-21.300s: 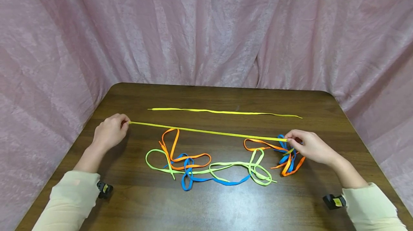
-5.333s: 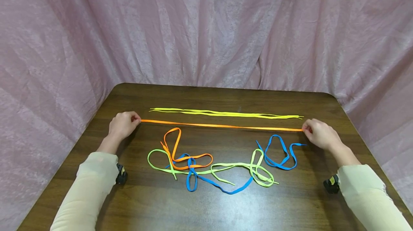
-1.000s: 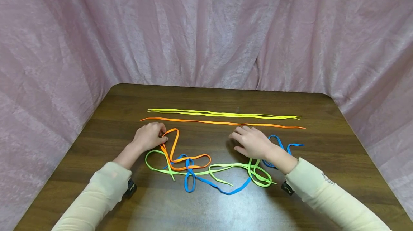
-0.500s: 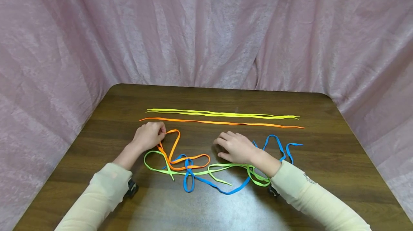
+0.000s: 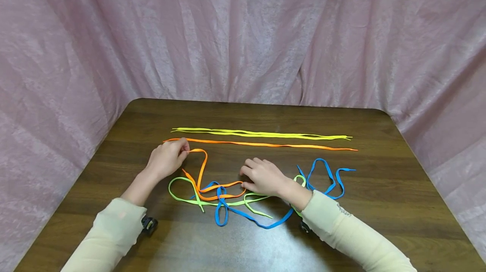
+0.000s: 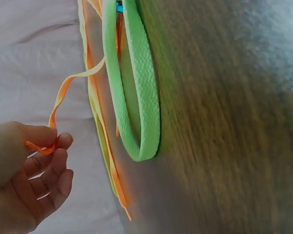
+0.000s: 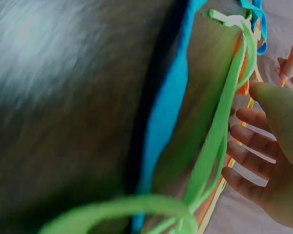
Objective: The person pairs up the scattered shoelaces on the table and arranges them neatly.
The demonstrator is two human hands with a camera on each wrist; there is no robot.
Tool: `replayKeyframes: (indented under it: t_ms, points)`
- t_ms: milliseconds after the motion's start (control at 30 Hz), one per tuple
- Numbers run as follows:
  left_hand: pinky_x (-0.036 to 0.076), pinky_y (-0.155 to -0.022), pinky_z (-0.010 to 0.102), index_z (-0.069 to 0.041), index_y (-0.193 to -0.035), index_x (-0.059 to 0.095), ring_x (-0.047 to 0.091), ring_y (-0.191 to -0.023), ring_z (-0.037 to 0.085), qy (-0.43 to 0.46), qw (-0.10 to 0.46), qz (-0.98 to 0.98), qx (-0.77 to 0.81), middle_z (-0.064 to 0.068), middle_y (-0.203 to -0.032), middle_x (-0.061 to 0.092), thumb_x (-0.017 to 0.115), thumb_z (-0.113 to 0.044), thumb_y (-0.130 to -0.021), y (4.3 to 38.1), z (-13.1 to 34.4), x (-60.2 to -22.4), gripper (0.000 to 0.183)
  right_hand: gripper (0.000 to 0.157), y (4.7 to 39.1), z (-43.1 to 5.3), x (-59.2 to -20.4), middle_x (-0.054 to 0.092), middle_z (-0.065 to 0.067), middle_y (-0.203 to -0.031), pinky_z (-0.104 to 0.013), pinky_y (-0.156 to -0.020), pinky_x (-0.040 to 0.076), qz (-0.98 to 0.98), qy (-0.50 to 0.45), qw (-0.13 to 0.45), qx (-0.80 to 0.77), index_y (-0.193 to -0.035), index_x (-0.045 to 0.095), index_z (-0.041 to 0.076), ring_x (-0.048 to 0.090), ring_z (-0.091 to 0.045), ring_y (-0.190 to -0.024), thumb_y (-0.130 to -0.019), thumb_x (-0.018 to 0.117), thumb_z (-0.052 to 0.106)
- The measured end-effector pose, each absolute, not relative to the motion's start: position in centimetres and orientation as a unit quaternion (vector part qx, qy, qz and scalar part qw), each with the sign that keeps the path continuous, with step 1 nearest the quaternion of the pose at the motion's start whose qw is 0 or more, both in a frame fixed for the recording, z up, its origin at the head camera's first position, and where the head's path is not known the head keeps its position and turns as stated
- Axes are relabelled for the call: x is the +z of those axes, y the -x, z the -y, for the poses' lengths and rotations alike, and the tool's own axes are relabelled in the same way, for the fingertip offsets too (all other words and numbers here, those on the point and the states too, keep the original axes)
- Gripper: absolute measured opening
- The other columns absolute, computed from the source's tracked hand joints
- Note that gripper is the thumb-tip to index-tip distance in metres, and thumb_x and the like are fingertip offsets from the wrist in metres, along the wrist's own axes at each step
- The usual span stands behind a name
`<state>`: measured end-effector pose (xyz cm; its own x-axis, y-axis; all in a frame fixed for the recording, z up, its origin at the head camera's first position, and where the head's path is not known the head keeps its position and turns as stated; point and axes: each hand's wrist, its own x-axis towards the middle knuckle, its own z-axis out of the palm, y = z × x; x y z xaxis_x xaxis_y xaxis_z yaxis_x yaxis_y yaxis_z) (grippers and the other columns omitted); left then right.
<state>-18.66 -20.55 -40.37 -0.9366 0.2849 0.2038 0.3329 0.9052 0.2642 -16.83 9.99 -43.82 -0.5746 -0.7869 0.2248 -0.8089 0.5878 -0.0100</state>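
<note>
A pink curtain [image 5: 243, 31] hung behind the brown wooden table [image 5: 398, 204], and over its top 2 bare hands were busy. The left hand [image 5: 167, 158] pinched the looped orange lace [image 5: 205, 163] near its end, thumb against forefinger, the other fingers loosely bent. The right hand [image 5: 263, 176] sat over the tangle, fingers loosely spread and grasping nothing — whether its thumb touched the orange loop below could not be told. By the look of it, 3 laces were done: 2 yellow laces [image 5: 262, 133] lay straight toward the far edge, with a straight orange lace [image 5: 265, 144] just in front. That left the looped orange lace, crossing the lime-green lacing [image 5: 235, 204] and a long blue lace [image 5: 265, 226], plus a curled blue lace [image 5: 320, 159] to the right. Smallest, an orange tip [image 6: 34, 145] poked past the left thumb.
</note>
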Motion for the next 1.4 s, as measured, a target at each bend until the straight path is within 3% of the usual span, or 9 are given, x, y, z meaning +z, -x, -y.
replayKeyframes:
  t_ms: [167,367,600,833,1100,1400]
  points:
    - [0.031,-0.04,0.027,-0.014,-0.082,0.057,0.042,-0.047,0.014,0.157,0.089,0.971,-0.153,-0.001,-0.064,0.054,0.064,-0.011,-0.085,18.2,21.1,-40.0,0.007,0.013,16.8,-9.3,-43.7,0.052,0.005,-0.08,-0.026,-0.055,0.037,0.888,-0.447,0.1,0.043,-0.082,0.059,0.019,0.048,-0.014,-0.07,-0.081,0.067,0.028]
    - [0.031,-0.041,0.029,-0.014,-0.083,0.058,0.045,-0.049,0.015,0.15,0.1,0.971,-0.156,0.0,-0.067,0.058,0.063,-0.011,-0.085,18.1,21.8,-39.7,0.006,0.014,16.7,-8.8,-43.5,0.048,0.005,-0.073,-0.024,-0.052,0.031,0.888,-0.449,0.094,0.028,-0.074,0.054,0.018,0.044,-0.013,-0.064,-0.08,0.066,0.018]
    - [0.038,-0.045,0.033,-0.014,-0.089,0.064,0.054,-0.057,0.018,0.146,0.094,0.973,-0.155,0.004,-0.081,0.067,0.064,-0.01,-0.084,18.3,22.6,-39.5,0.006,0.012,17.0,-8.9,-43.1,0.051,0.006,-0.072,-0.022,-0.052,0.035,0.887,-0.45,0.088,0.063,-0.077,0.053,0.016,0.045,-0.011,-0.061,-0.082,0.063,0.011]
    - [0.043,-0.05,0.04,-0.014,-0.091,0.069,0.063,-0.068,0.026,0.148,0.099,0.973,-0.145,0.006,-0.089,0.069,0.064,-0.011,-0.084,18.2,23.5,-39.7,0.009,0.009,18.0,-9.9,-42.6,0.058,0.003,-0.08,-0.025,-0.058,0.046,0.881,-0.447,0.128,0.089,-0.087,0.06,0.015,0.057,-0.013,-0.067,-0.083,0.063,0.008]
    - [0.038,-0.044,0.035,-0.014,-0.09,0.068,0.059,-0.061,0.023,0.128,0.094,0.977,-0.14,0.008,-0.088,0.069,0.063,-0.013,-0.086,18.2,24.6,-39.8,0.007,0.004,19.2,-12.0,-41.5,0.06,0.002,-0.083,-0.024,-0.058,0.046,0.89,-0.42,0.147,0.094,-0.087,0.063,0.014,0.056,-0.011,-0.067,-0.086,0.064,0.018]
    - [0.037,-0.043,0.035,-0.014,-0.088,0.066,0.057,-0.058,0.023,0.108,0.093,0.98,-0.138,0.007,-0.085,0.067,0.062,-0.013,-0.086,18.0,25.7,-39.9,0.004,0.004,19.9,-15.0,-41.3,0.06,0.001,-0.079,-0.024,-0.057,0.044,0.901,-0.395,0.154,0.094,-0.086,0.065,0.012,0.054,-0.012,-0.064,-0.083,0.068,0.012]
